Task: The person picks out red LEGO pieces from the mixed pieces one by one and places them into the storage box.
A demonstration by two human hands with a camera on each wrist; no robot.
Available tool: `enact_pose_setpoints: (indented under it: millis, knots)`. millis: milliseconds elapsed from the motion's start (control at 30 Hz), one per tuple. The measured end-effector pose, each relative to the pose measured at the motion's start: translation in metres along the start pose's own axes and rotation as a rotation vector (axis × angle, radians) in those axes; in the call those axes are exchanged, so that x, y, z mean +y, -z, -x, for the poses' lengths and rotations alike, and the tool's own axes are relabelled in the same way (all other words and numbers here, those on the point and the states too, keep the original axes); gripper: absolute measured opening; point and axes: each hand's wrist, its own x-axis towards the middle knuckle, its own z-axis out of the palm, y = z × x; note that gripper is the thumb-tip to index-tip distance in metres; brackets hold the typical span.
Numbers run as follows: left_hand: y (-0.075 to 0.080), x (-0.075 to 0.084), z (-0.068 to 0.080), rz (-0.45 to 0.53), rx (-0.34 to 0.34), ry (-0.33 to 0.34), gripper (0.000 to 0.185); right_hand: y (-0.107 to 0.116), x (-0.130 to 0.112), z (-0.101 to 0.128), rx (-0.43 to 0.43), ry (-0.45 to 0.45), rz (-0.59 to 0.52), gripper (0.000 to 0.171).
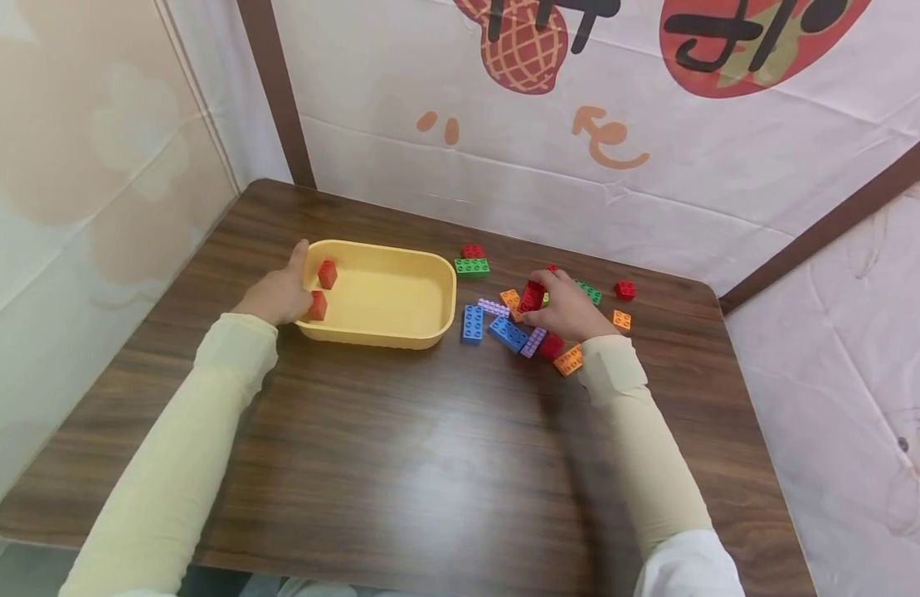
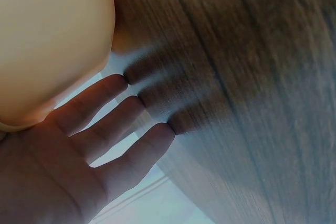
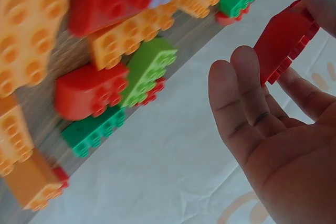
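Red brick (image 1: 533, 296) pinched by right hand (image 1: 567, 313), lifted above brick pile (image 1: 519, 319) on desk (image 1: 430, 431). Bin (image 1: 385, 292) lies to its left, steadied at rim by left hand (image 1: 280, 294), fingers flat, nothing gripped.

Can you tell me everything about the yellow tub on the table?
The yellow tub is a shallow rounded-corner rectangular tray that looks like smooth plastic. It sits upright and open on the brown wooden table, left of the loose bricks. Two red bricks lie inside near its left end; the rest of its floor is bare. The left hand rests against its left wall, fingers straight.
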Motion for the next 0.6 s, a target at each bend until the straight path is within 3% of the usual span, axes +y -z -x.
enact_pose_setpoints:
  millis: [300,600]
  knots:
    - [0.002,0.0,0.002,-0.008,0.006,-0.021,0.101,-0.006,-0.029,-0.017,0.004,0.105,0.055,0.081]
    - [0.003,0.001,-0.003,-0.014,-0.011,0.003,0.1,-0.012,-0.055,-0.031,-0.002,0.129,0.046,0.081]
